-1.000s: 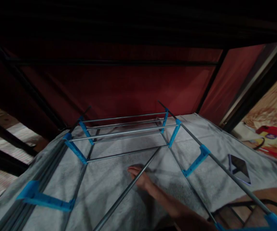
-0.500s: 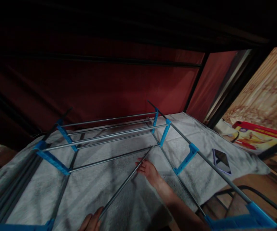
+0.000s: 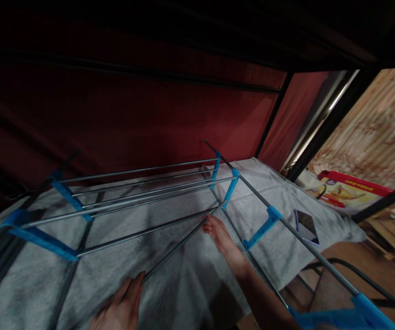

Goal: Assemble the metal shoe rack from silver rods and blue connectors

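Grey fleecy blanket (image 3: 280, 201) under dim red cloth wall. Thin metal rod (image 3: 178, 246) lies slanting: left hand (image 3: 120, 308), partly cropped, grips near end; right hand (image 3: 218, 230) pinches far end beside blue plastic bracket (image 3: 231, 188).

Red and yellow box (image 3: 350, 195) with print too blurred to read, no other lettering legible

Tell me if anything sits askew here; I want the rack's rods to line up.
One metal rod runs diagonally across the rack, while the other rods lie parallel. The left hand holds its near end, the right hand its far end.
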Demonstrator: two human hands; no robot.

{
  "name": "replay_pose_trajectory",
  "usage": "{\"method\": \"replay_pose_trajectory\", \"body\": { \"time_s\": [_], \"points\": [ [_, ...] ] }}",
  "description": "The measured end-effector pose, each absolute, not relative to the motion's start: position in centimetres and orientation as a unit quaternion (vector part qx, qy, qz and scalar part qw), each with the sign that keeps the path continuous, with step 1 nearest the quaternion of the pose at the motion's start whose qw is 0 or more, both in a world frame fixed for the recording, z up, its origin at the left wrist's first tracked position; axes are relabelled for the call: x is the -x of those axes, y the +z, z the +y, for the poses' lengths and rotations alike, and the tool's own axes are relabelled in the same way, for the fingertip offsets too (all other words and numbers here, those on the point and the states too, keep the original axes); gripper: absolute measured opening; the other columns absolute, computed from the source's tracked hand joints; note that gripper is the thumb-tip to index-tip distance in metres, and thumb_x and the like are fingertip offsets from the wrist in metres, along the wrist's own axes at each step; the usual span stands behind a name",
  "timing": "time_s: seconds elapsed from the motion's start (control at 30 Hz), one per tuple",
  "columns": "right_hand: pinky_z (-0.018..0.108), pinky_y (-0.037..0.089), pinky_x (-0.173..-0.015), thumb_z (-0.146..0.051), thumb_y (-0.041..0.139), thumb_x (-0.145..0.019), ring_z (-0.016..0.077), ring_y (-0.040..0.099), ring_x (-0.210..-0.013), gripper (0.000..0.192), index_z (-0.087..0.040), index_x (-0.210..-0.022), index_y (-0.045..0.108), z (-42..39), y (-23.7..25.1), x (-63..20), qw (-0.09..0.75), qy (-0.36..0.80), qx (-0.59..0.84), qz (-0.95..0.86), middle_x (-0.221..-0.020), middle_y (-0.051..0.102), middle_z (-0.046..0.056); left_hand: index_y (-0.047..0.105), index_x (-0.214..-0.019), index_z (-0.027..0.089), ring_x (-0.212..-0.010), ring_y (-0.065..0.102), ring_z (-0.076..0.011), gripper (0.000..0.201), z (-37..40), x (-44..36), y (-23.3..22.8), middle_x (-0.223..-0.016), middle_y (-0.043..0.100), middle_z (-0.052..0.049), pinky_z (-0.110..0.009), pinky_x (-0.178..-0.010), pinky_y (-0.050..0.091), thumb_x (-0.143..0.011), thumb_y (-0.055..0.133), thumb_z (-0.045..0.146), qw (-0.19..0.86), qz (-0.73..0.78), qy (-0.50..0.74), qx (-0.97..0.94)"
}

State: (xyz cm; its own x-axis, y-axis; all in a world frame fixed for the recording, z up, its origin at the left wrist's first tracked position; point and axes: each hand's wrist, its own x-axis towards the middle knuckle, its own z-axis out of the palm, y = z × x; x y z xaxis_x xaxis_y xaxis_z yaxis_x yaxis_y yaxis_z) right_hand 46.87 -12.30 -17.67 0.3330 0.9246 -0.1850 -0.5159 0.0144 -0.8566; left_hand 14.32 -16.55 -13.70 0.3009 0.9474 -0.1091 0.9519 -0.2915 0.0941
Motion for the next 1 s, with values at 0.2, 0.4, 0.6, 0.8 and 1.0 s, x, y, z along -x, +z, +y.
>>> {"method": "replay_pose_trajectory", "body": {
  "time_s": [0.2, 0.4, 0.6, 0.8, 1.0],
  "points": [
    [0.036, 0.050, -0.081, -0.062, 0.081, -0.072, 0.0205, 0.063, -0.080, 0.043, -0.024, -0.088, 0.072, -11.1, -18.3, -47.2, 0.665, 0.528, 0.472, -0.237, -0.087, 0.071, 0.003, 0.065, -0.143, 0.019, -0.098, 0.078, -0.0252, 0.061, -14.4, -14.5, -14.1, -0.131, 0.074, -0.011, -0.036, -0.083, 0.061, -0.106, 0.017, 0.025, 0.058, 0.587, -0.008, -0.807],
    [0.032, 0.047, -0.075, -0.058, 0.082, -0.069, 0.0179, 0.061, -0.075, 0.043, -0.021, -0.088, 0.070, -9.8, -18.6, -47.3, 0.663, 0.529, 0.478, -0.228, -0.077, 0.068, 0.000, 0.064, -0.143, 0.021, -0.100, 0.077, -0.0258, 0.060, -12.2, -13.7, -16.3, -0.138, 0.071, -0.011, -0.038, -0.084, 0.060, -0.108, 0.017, 0.029, 0.048, 0.591, 0.010, -0.805],
    [0.032, 0.048, -0.075, -0.060, 0.085, -0.067, 0.0169, 0.062, -0.074, 0.049, -0.019, -0.089, 0.070, -9.2, -18.5, -47.8, 0.662, 0.531, 0.481, -0.221, -0.076, 0.069, 0.001, 0.065, -0.142, 0.018, -0.096, 0.076, -0.0270, 0.064, -10.8, -14.2, -15.3, -0.133, 0.072, -0.013, -0.040, -0.084, 0.059, -0.108, 0.013, 0.032, 0.067, 0.581, 0.025, -0.811],
    [0.033, 0.048, -0.077, -0.055, 0.083, -0.074, 0.0175, 0.062, -0.074, 0.039, -0.021, -0.088, 0.070, -8.9, -18.8, -48.0, 0.664, 0.532, 0.479, -0.218, -0.077, 0.070, 0.001, 0.067, -0.141, 0.019, -0.098, 0.075, -0.0297, 0.063, -9.2, -14.2, -14.5, -0.134, 0.070, -0.015, -0.043, -0.084, 0.060, -0.107, 0.015, 0.031, 0.085, 0.578, 0.014, -0.811],
    [0.032, 0.050, -0.075, -0.051, 0.079, -0.078, 0.0171, 0.063, -0.075, 0.033, -0.021, -0.083, 0.067, -8.8, -18.4, -48.2, 0.669, 0.542, 0.467, -0.202, -0.081, 0.072, 0.004, 0.066, -0.141, 0.017, -0.109, 0.072, -0.0309, 0.057, -7.1, -14.2, -13.6, -0.136, 0.070, -0.015, -0.043, -0.094, 0.056, -0.106, 0.022, 0.025, 0.040, 0.563, 0.009, -0.826]
  ]
}}
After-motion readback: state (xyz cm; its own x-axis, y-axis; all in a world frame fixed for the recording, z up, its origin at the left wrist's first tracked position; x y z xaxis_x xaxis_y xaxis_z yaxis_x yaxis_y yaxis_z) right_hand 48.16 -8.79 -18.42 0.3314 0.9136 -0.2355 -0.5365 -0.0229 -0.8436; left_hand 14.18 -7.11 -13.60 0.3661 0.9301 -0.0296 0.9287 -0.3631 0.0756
